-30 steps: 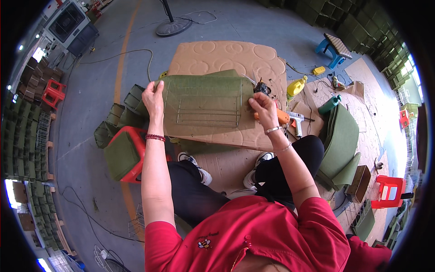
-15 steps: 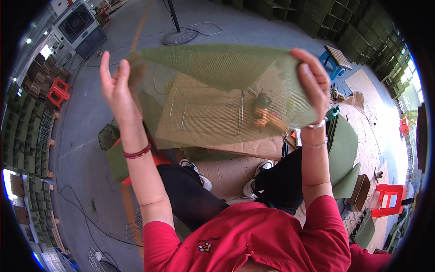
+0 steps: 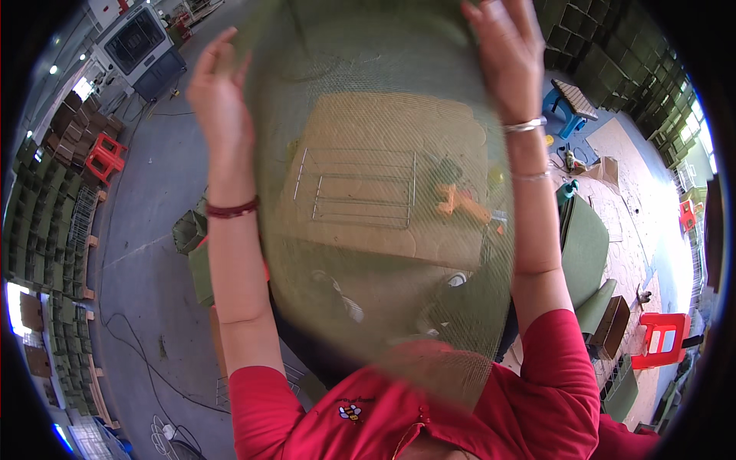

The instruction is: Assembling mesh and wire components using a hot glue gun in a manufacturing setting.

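A see-through green mesh sheet [image 3: 383, 284] hangs between my raised hands, bowed and partly blurred. My left hand [image 3: 218, 92] grips it at the left edge, fingers bent and smeared a little by motion. My right hand [image 3: 510, 61] holds the upper right edge; some fingertips are cut off by the mesh or the frame. Through the mesh I see a rectangular metal wire frame [image 3: 415, 184] lying on a cardboard-topped work surface [image 3: 383, 115]. To its right lies an orange tool [image 3: 464, 203], its kind hard to make out, beside a small dark green thing [image 3: 446, 169].
Green sheets [image 3: 586, 245] are stacked at my right, near a red stool [image 3: 661, 340]. A blue stool with a slatted top [image 3: 573, 100] stands farther right. Green boxes [image 3: 192, 230] sit at my left. A cable [image 3: 146, 364] trails over the floor.
Both hands have risen, and the mesh sheet has come up and nearer, now spreading in front of the wire frame, my legs and part of my shirt.
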### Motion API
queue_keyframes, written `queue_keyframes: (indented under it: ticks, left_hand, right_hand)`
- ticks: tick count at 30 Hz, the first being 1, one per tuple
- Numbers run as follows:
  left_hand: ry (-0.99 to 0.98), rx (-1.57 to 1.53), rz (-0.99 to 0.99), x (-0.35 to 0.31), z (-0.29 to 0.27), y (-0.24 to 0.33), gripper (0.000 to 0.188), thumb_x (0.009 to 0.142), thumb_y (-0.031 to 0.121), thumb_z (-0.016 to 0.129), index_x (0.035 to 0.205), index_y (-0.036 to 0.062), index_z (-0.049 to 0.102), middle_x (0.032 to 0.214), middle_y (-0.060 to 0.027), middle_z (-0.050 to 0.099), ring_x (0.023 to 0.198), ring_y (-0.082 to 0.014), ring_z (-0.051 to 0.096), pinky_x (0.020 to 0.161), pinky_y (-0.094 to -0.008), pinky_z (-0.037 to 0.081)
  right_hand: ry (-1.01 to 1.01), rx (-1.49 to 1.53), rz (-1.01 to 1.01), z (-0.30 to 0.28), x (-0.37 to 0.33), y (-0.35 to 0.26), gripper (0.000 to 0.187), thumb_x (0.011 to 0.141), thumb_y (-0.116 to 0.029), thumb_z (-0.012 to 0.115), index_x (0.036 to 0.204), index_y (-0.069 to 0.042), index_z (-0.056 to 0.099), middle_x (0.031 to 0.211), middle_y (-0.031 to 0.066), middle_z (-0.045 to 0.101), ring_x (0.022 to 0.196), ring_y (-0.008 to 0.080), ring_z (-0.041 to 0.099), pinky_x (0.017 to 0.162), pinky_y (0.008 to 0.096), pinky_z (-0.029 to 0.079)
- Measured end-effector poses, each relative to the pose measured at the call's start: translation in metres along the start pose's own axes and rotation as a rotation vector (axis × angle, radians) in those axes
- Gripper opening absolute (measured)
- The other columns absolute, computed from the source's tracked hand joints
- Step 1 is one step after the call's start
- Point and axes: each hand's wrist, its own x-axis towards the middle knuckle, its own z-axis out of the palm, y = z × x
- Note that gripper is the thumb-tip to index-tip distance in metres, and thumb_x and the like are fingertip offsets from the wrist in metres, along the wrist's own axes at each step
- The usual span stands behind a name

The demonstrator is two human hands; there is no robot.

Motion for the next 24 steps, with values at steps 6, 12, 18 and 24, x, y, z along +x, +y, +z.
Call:
queue_keyframes:
  ticks: [6, 12, 18, 24]
  left_hand:
    - [0.063, 0.155, -0.323, -0.056, -0.023, -0.14, 0.024, 0.095, 0.014, 0.053, 0.112, -0.0003, 0.062, 0.102, -0.0031, 0.061, 0.089, -0.0087, 0.054, 0.083, -0.0247, 0.043]
    - [0.049, 0.199, -0.588, -0.065, -0.022, -0.228, 0.024, 0.094, 0.013, 0.051, 0.11, -0.0035, 0.061, 0.101, -0.0075, 0.064, 0.091, -0.0098, 0.057, 0.079, -0.0226, 0.043]
    - [-0.058, 0.198, -0.887, -0.047, -0.019, -0.288, 0.037, 0.093, 0.015, 0.051, 0.124, -0.0062, 0.046, 0.117, -0.0174, 0.058, 0.113, -0.0241, 0.053, 0.095, -0.0332, 0.04]
    - [-0.21, 0.304, -1.201, -0.041, -0.032, -0.315, 0.072, 0.092, 0.023, 0.056, 0.143, -0.0059, 0.014, 0.141, -0.0235, 0.037, 0.129, -0.0332, 0.04, 0.106, -0.0419, 0.033]
  right_hand:
    - [0.071, -0.146, 0.427, -0.031, -0.061, 0.145, 0.088, 0.08, -0.03, 0.073, 0.145, -0.003, 0.021, 0.15, 0.0133, 0.029, 0.14, 0.0229, 0.024, 0.111, 0.0409, 0.023]
    - [0.08, -0.269, 0.679, -0.059, -0.097, 0.26, 0.093, 0.079, -0.035, 0.072, 0.144, 0.002, 0.018, 0.149, 0.0163, 0.028, 0.139, 0.0237, 0.026, 0.111, 0.0366, 0.026]
    - [0.114, -0.372, 0.818, -0.079, -0.099, 0.351, 0.096, 0.075, -0.035, 0.074, 0.143, 0.003, 0.019, 0.148, 0.0182, 0.029, 0.137, 0.0275, 0.03, 0.11, 0.0349, 0.029]
    - [-0.135, -0.942, 1.255, -0.098, -0.128, 0.393, 0.097, 0.073, -0.037, 0.076, 0.143, 0.0, 0.019, 0.134, 0.022, 0.047, 0.126, 0.0321, 0.045, 0.105, 0.0369, 0.037]
